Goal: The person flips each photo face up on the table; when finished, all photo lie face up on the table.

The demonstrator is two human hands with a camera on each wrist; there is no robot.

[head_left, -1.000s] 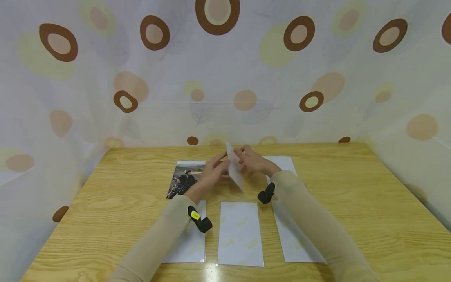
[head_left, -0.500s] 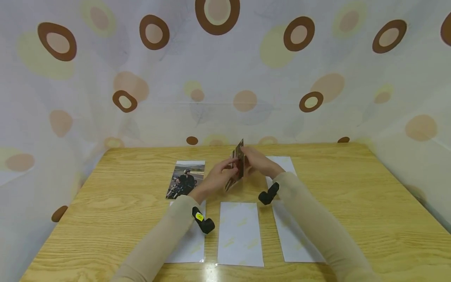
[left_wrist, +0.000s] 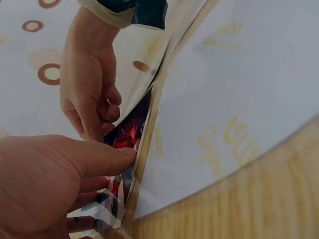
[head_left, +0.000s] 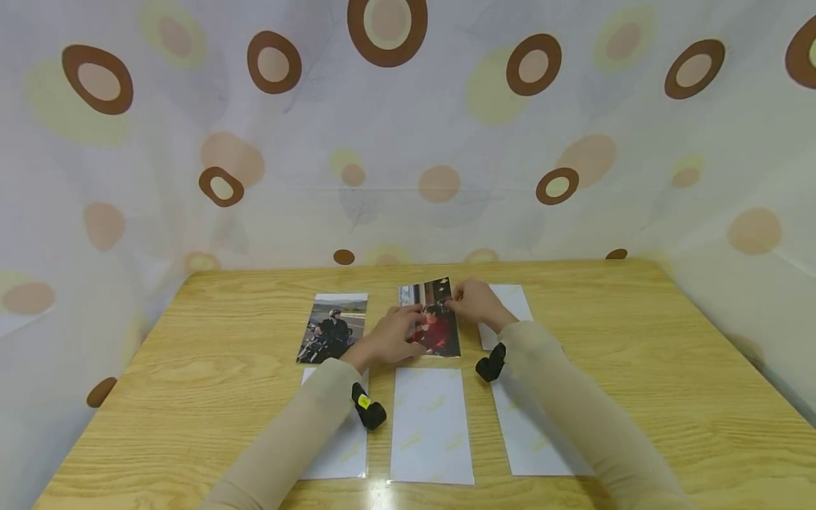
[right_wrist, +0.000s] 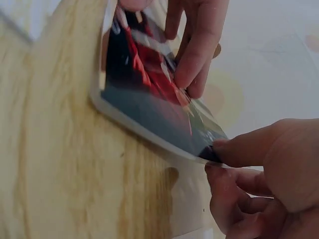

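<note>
A glossy photo [head_left: 441, 342] of a figure in red lies at the back middle of the table, its right edge slightly raised. My right hand [head_left: 479, 303] pinches that edge between thumb and fingers, plain to see in the right wrist view, where the photo [right_wrist: 149, 112] bends a little. From the other side, my left hand [head_left: 390, 336] spreads over the picture, fingertips touching its face and thumb by the near edge. The left wrist view has the left thumb [left_wrist: 112, 158] along the photo's border.
Left of the hands lies a photo of a motorcyclist [head_left: 333, 331]. White face-down cards lie in front: one in the middle [head_left: 430, 425], one under the left forearm, one under the right. Another white card [head_left: 513, 301] is behind the right wrist. A patterned cloth [head_left: 408, 227] hangs behind the table [head_left: 223, 333].
The photo was upright on edge between both hands, first showing its white back. It has been turned and lowered face up, and the left hand now lies over it.
</note>
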